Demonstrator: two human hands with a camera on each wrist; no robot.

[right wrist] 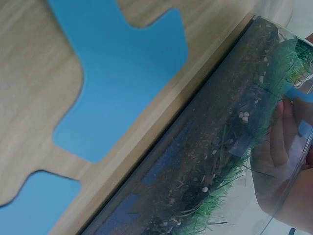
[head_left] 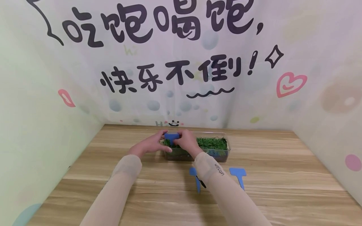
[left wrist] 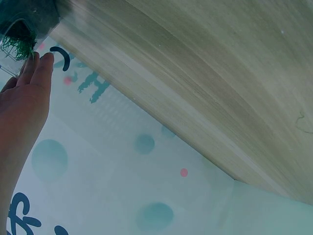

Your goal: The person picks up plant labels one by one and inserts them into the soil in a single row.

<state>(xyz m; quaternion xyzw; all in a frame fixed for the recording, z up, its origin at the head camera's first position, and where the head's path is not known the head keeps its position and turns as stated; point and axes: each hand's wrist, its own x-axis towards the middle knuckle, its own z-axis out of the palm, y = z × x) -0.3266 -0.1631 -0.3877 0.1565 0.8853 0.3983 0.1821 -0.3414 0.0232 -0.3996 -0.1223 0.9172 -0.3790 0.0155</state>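
Note:
A blue T-shaped plant label [head_left: 171,136] stands upright at the left end of a clear plastic box [head_left: 226,153] with green grass [head_left: 212,143] growing on dark soil. My right hand [head_left: 188,142] pinches the label on its right side, its fingers down by the grass. Around the box's left end, my left hand [head_left: 151,144] reaches with fingers extended and thumb in front, close to the label's left edge. In the left wrist view those fingers look straight beside the grass [left wrist: 22,46]. Whether they touch the label is hard to tell.
Two more blue plant labels lie on the wooden table [head_left: 158,194] in front of the box: one label [head_left: 238,172] to the right, another label [head_left: 193,172] partly behind my right sleeve. A printed cloth wall [head_left: 181,106] rises just behind the box.

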